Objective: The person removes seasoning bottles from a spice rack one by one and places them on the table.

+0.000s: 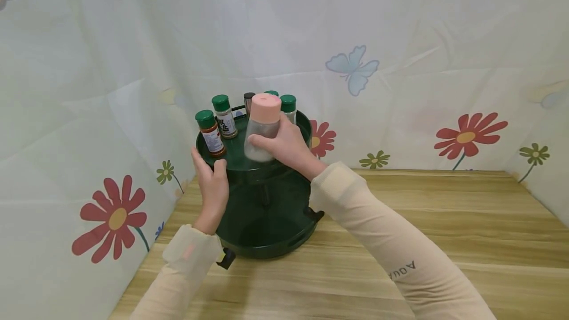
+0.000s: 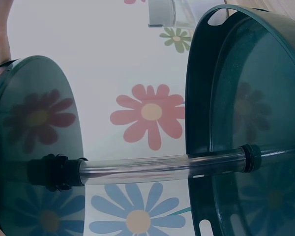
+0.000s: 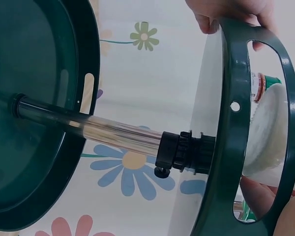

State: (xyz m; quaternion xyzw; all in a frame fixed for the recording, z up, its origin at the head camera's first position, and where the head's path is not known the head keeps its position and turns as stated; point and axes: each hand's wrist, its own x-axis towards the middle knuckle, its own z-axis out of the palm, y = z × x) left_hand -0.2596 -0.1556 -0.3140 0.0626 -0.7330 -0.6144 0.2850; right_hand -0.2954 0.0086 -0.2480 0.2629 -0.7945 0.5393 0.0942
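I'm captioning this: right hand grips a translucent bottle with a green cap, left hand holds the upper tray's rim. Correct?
The cap is peach-pink, not green, as the head view shows. The right hand grips the translucent bottle; the left hand holds the upper tray's rim.

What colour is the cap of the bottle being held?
The cap is peach-pink, clearest in the head view.

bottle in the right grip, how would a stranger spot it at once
Find the green two-tier rack on the table. At its upper tray, the right grip holds a cloudy bottle. Its pink cap sets it apart from the nearby green-capped jars.
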